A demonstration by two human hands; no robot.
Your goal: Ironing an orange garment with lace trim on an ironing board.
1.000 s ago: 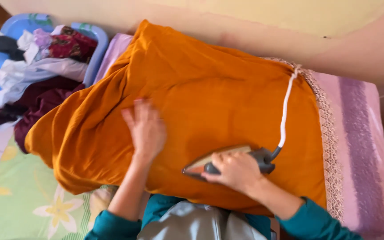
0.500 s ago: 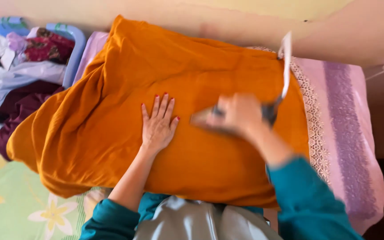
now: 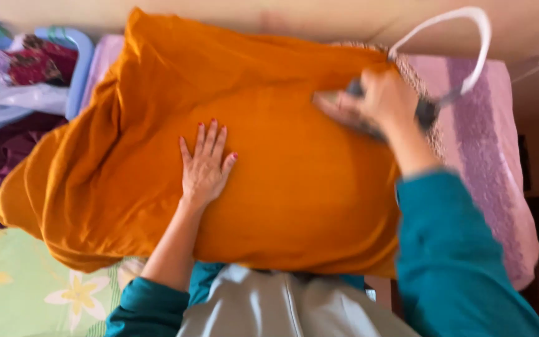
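From the head view, the left hand (image 3: 204, 168) lies flat, fingers spread, on the orange cloth (image 3: 269, 187) draped over a pink lace-edged ironing pad (image 3: 488, 156), while the right hand (image 3: 385, 100) has its grip clamped on the iron (image 3: 369, 112) at the cloth's far right edge. Pressing goes best with the cloth held taut and the fingers well apart from the iron. The iron is motion-blurred and mostly hidden by the hand, its white cord (image 3: 469, 37) looping out of sight, and the clothes pile (image 3: 14, 93) at left is cut off.
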